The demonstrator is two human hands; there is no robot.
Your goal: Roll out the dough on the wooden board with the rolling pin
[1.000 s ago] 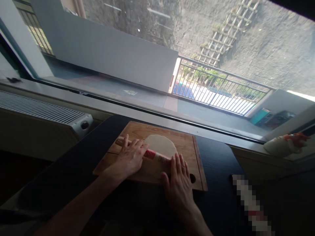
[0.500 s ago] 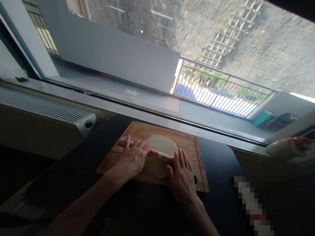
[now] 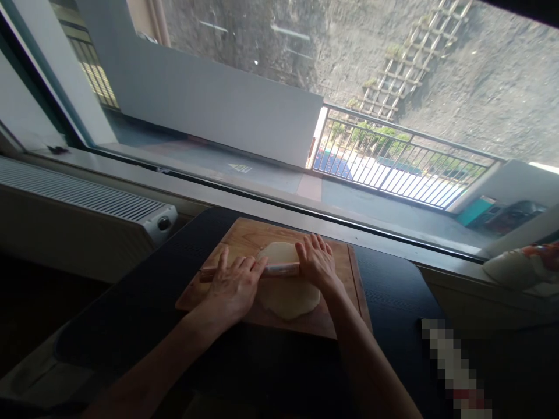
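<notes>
A sheet of pale rolled dough [image 3: 290, 299] lies on a wooden cutting board [image 3: 244, 230]. Across the dough runs a rolling pin [image 3: 279, 270], its middle showing between my hands. My left hand [image 3: 238, 282] rests on the pin's left part with fingers stretched out over it. On the right end lies my right hand [image 3: 317, 262], its fingers extended forward, flat rather than wrapped round. The palms hide both parts of the pin beneath them, and my right hand covers the dough's right edge.
The board lies on a dark table [image 3: 388, 297] against a window sill [image 3: 279, 203]. A white radiator [image 3: 87, 192] stands at the left. A pale pot [image 3: 506, 267] sits on the sill at the right. A pixelated strip [image 3: 452, 358] covers something at the lower right.
My right hand has moved forward, turning the pin from a slant to nearly level across the dough. More of the near dough now shows. The view has shifted slightly.
</notes>
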